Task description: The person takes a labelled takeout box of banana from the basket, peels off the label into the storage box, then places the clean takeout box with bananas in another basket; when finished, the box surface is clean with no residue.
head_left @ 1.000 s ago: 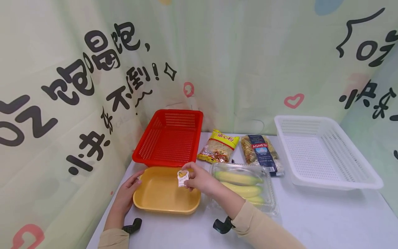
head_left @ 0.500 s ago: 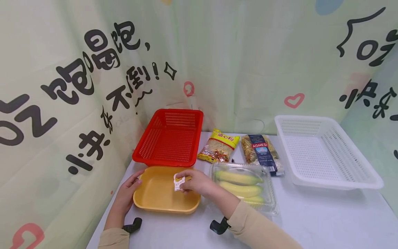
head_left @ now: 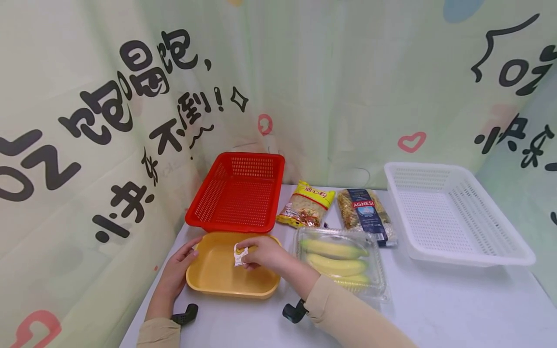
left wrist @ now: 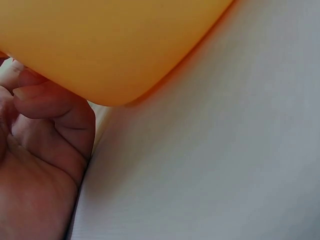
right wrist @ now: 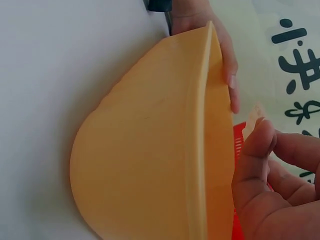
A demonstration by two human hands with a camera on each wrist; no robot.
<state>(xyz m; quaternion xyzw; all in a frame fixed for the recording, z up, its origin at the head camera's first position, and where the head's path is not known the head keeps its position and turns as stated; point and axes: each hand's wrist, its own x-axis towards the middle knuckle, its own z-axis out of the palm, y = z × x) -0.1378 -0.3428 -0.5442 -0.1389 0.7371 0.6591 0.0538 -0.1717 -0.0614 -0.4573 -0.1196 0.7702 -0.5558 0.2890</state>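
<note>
A small white paper tag (head_left: 239, 256) with a banana picture is pinched between the thumb and fingers of my right hand (head_left: 263, 253), over the yellow basin (head_left: 217, 275). In the right wrist view the tag (right wrist: 252, 122) shows pale beyond the thumb tip, beside the rim. My left hand (head_left: 174, 273) holds the basin at its left side, thumb and fingertips at the rim. From the left wrist, curled fingers (left wrist: 55, 107) appear close under the basin wall (left wrist: 115, 60). Right of the basin lies a clear lidded box (head_left: 378, 270) with several bananas (head_left: 337, 264).
Behind the basin stands a red perforated basket (head_left: 239, 198). A yellow-topped noodle bag (head_left: 306, 205) and an AGNESI pasta bag (head_left: 367, 212) lie at the back. A white basket (head_left: 435, 232) stands at the right. Printed curtains (head_left: 339, 96) close off the back and sides.
My right hand has moved left and slightly down over the basin, carrying the tag, which has tilted. My left hand and the basin stay in place.
</note>
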